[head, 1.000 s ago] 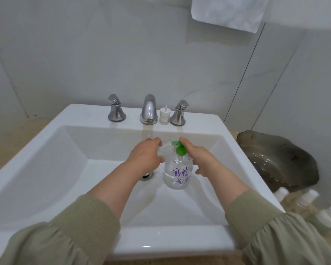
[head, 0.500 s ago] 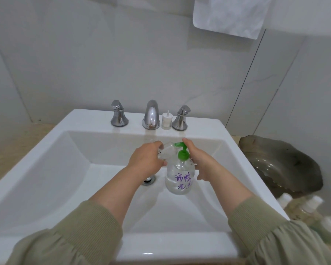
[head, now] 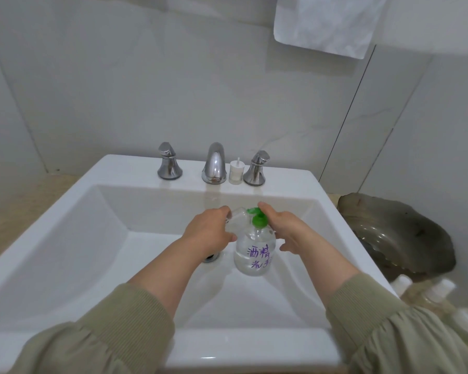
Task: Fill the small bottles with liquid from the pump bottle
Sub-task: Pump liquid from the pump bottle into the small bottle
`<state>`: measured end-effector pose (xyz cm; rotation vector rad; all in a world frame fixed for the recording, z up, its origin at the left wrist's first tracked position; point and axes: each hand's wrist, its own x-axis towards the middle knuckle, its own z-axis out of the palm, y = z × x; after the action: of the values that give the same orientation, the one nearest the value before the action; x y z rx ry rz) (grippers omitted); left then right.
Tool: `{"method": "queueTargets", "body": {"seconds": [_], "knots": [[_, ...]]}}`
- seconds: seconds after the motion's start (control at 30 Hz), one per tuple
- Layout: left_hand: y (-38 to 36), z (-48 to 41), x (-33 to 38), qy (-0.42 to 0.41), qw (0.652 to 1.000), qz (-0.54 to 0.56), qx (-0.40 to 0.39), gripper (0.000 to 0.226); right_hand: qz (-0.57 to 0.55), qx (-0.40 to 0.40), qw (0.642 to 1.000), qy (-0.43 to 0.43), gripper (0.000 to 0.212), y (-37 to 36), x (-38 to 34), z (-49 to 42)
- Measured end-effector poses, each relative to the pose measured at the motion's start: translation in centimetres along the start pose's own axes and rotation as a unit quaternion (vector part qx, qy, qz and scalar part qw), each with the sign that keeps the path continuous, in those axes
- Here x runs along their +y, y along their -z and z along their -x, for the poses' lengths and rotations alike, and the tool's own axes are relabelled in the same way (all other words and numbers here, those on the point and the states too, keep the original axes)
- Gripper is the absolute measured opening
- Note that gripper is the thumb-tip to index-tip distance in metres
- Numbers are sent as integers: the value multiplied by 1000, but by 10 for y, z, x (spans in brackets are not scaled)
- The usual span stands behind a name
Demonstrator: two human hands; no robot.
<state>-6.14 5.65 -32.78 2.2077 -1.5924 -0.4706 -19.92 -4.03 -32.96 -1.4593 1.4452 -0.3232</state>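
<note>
A clear pump bottle [head: 254,252] with a green pump head and purple handwriting stands in the white sink basin [head: 79,252]. My left hand [head: 208,233] grips a small clear bottle [head: 237,218], tilted, its mouth close under the green nozzle. My right hand [head: 284,228] rests on the pump, index finger on top of the green head, the other fingers spread loosely beside the bottle. A small white cap [head: 236,172] with a thin tube stands on the sink ledge.
A chrome tap [head: 214,164] and two chrome handles stand on the back ledge. A dark shell-shaped dish [head: 397,233] lies to the right. Several white-capped small bottles [head: 443,295] stand at the lower right. A white towel [head: 324,22] hangs above.
The camera view has shifted slightly; both hands and the bottles keep the same arrangement at the pump. The pump head sits a little lower relative to my right finger.
</note>
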Motion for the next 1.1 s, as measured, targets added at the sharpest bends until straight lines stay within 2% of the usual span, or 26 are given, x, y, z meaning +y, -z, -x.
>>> {"method": "queueTargets", "body": {"seconds": [0.27, 0.63, 0.93, 1.1], "knots": [[2, 0, 1, -5, 1000, 8, 15, 43, -34, 15, 999, 21, 64, -4, 3, 5], [1, -2, 0, -14, 999, 23, 28, 42, -17, -2, 1000, 10, 73, 3, 2, -3], [-2, 0, 0, -14, 1000, 14, 9, 42, 8, 5, 1000, 17, 71, 5, 0, 0], [0, 1, 0, -9, 999, 30, 8, 38, -17, -7, 1000, 23, 64, 2, 3, 2]]}}
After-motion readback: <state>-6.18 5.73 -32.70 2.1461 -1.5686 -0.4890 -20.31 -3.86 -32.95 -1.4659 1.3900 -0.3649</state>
